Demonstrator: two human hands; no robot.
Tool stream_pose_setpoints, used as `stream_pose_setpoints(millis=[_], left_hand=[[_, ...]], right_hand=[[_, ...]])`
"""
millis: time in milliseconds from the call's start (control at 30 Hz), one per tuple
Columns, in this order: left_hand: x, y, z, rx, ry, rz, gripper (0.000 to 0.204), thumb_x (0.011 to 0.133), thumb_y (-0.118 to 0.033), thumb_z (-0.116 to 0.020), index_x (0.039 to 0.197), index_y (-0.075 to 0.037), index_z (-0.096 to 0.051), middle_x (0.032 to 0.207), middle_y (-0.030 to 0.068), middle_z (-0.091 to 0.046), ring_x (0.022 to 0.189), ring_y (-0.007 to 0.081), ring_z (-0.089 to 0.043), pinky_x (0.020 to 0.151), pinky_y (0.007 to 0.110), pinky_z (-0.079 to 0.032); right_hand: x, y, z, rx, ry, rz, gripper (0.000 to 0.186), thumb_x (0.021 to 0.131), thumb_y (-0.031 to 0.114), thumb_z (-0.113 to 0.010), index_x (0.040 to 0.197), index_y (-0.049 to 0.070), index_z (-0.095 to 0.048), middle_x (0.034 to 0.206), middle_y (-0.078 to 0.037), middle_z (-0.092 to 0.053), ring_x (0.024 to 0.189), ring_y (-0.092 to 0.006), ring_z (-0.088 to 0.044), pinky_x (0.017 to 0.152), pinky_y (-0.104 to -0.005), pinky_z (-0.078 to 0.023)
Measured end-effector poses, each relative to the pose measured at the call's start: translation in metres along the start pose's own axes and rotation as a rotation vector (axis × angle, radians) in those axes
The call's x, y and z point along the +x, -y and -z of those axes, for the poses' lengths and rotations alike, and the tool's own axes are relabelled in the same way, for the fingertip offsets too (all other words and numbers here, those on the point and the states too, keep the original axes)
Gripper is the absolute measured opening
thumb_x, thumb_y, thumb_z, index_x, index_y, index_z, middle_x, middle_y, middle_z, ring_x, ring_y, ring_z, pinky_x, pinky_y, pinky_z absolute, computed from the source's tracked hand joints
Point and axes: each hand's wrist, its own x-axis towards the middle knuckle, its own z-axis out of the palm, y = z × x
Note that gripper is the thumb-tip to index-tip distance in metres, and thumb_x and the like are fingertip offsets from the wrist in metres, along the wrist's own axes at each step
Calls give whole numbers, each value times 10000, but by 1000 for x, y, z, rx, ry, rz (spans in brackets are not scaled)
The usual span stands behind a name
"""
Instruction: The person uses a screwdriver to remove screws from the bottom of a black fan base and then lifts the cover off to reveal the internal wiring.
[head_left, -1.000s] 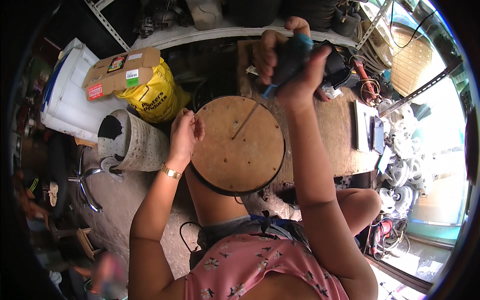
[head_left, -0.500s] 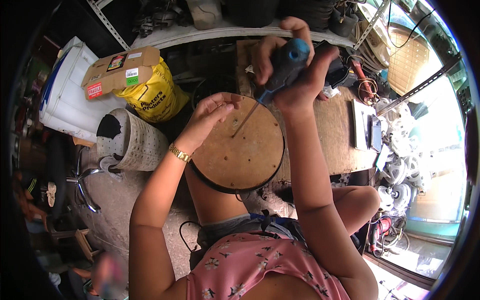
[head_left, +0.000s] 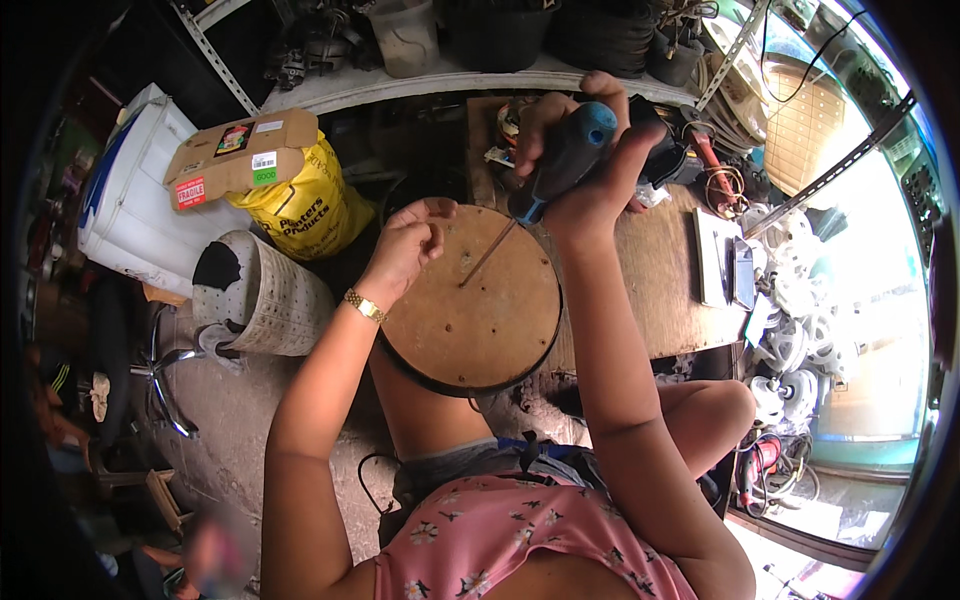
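Note:
My right hand [head_left: 585, 185] grips a screwdriver [head_left: 572, 160] by its thick black and blue handle. Its long shaft slants down to the left, and the tip meets the face of a round brown board [head_left: 490, 325] with a black rim. Small holes and screw-like spots dot the board, which lies by my bare thigh and against the wooden table. At the board's upper left edge is my left hand [head_left: 405, 250], a gold watch on its wrist. Its fingers are loosely bent and apart, with nothing visible between them.
The wooden table [head_left: 660, 300] bears a white notebook-like item [head_left: 712, 255] and a phone-like dark slab [head_left: 742, 272]. To the left stand a perforated bin [head_left: 285, 300], a yellow sack [head_left: 315, 205] and a cardboard box [head_left: 215, 155]. White plastic wheels [head_left: 790, 340] hang at right.
My left hand has drawn back slightly to the left, its fingers more curled. The screwdriver handle has come a little lower with my right hand, its tip still on the board.

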Motion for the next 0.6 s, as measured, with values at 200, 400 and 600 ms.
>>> stream_pose_setpoints(millis=[200,400,600], left_hand=[[-11,-11,10,420,247,72,328,855,-47,-469,1137,-11,-633,892,-9,-640,590,7,-440,554,184,-387],[-17,0,-8,522,481,-124,285,917,-98,-571,1178,-8,-640,820,12,-695,728,52,-608,668,191,-473],[-16,6,-12,673,397,-177,188,880,-62,-667,1042,33,-691,905,39,-722,860,88,-654,761,231,-511]], right_hand=[[6,8,-14,-510,-146,-60,389,970,441,-505,1052,62,-472,754,-94,-575,617,-121,-521,633,-255,-439],[10,2,-8,67,34,-199,471,970,525,-451,1074,65,-441,708,-147,-588,541,-153,-531,588,-257,-453],[3,-3,-15,-276,-152,71,467,857,289,-728,1103,85,-388,896,-125,-610,720,-118,-553,674,-243,-474]])
